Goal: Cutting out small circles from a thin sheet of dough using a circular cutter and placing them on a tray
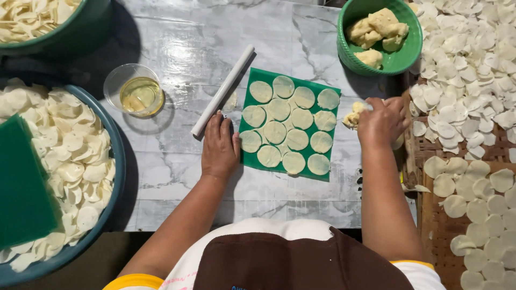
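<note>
A green square mat lies on the marble table, covered with several flat round dough discs. My left hand rests flat on the table at the mat's left edge, fingers near the lower end of a white rolling pin. My right hand is to the right of the mat, closed over a lump of pale yellow dough. A green bowl with dough chunks stands at the far right.
A clear cup of yellowish oil stands left of the rolling pin. A large teal basin of thin white discs and a green sheet sits left. A woven tray on the right is spread with many discs.
</note>
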